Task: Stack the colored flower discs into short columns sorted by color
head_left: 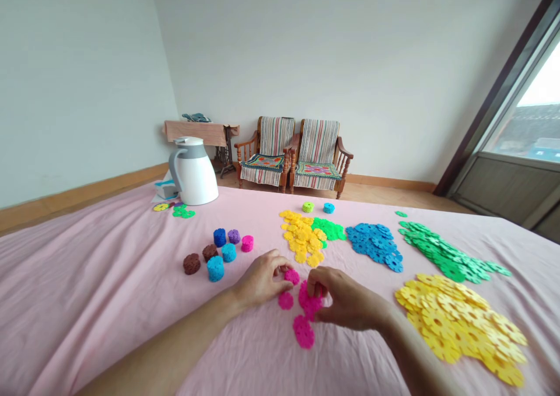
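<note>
Pinched between the thumb and fingers of my left hand is a magenta flower-shaped plastic disc; whether more discs are stacked behind it I cannot tell. My right hand curls its fingers and thumb around a disc in a small magenta pile, and its fingers cover part of that pile. Just below my left fingertips a single magenta disc lies flat on the pink cloth. Nearer to me are more magenta discs, overlapping one another.
Short disc stacks stand at left, including brown, light blue and magenta. Loose piles spread at right: yellow, green, blue. A white jug stands at the back left on the pink cloth.
</note>
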The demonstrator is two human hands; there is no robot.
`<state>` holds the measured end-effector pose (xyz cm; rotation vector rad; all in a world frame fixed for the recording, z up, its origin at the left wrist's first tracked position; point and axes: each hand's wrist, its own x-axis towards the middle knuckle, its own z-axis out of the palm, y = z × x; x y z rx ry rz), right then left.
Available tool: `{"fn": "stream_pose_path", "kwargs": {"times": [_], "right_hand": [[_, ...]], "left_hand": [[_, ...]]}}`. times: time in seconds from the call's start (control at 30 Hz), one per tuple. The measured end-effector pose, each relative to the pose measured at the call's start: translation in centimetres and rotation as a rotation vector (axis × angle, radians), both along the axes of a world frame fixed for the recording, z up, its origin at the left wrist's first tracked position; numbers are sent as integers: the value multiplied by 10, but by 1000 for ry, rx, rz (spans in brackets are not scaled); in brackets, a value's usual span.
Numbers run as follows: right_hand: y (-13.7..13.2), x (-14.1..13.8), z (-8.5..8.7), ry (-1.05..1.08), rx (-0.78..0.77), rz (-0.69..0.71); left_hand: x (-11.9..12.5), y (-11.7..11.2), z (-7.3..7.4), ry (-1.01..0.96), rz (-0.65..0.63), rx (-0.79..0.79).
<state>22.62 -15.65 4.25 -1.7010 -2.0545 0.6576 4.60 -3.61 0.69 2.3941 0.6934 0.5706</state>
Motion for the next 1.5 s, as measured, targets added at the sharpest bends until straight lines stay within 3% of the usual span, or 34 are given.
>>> {"fn": "stream_pose_path", "kwargs": {"times": [0.33,0.5,0.6,0.7,0.9,1.1,1.2,1.33,1.5], "right_hand": [[3,-5,-1,14,-5,-19],[9,-3,3,306,-145,-10],[24,-6,-7,491,0,-212],[40,-12,-25,511,155,-422],[54,-24,-50,440,186,-477],[54,-21,-46,291,232,-508],[43,-13,-31,227,212,-459],[20,0,-8,168,40,-219],[3,5,-1,36,-30,-83]], "left_hand": [[0,-2,2,13,-3,4],[0,-2,2,26,0,6],[1,-2,3,25,-7,-4],[1,-1,3,17,-6,-10],[0,0,1,22,-2,-6],[0,0,-1,10,-7,-13],[0,1,-2,3,-9,-14],[-1,1,-3,5,-6,0],[0,0,-1,14,2,8]]}}
